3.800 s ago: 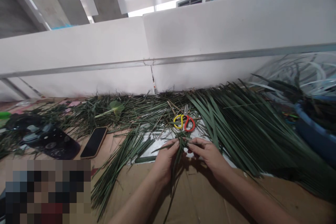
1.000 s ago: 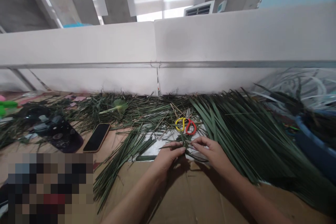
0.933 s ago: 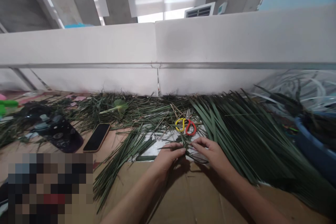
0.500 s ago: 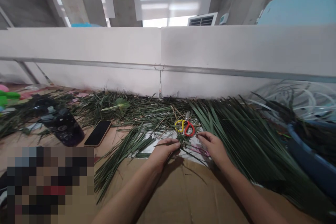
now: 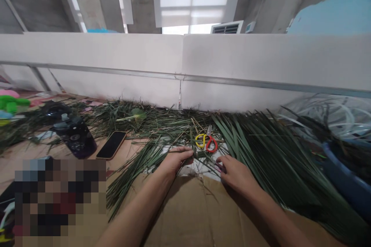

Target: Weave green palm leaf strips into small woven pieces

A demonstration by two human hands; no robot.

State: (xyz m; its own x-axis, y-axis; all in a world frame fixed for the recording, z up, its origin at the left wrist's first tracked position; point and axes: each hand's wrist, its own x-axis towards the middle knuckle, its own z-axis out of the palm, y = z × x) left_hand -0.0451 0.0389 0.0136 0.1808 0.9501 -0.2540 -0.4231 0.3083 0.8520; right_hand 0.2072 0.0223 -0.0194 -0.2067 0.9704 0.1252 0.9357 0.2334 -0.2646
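Note:
My left hand point(image 5: 180, 159) is closed, pinching a small bunch of green leaf strips point(image 5: 194, 155) between thumb and fingers. Facing it, my right hand point(image 5: 233, 170) is closed around the pink-purple handles of small scissors point(image 5: 220, 168), largely hidden by the fingers. Just beyond both hands lies a second pair of scissors, with one yellow and one red handle point(image 5: 211, 145), its blades pointing away. Under the hands are a white sheet point(image 5: 204, 169) and brown cardboard point(image 5: 191, 212).
Long green leaves point(image 5: 269, 154) spread on the right beside a blue tub point(image 5: 342, 177). Cut strips point(image 5: 133, 173) lie to the left. A phone point(image 5: 111, 145) and a dark bottle point(image 5: 74, 137) stand farther left. A white partition point(image 5: 130, 52) runs along the back.
My right hand has lowered from an open-fingered pose and closed on the pink-purple scissors that lay on the sheet. My left hand still pinches the leaf strips. The view has shifted slightly.

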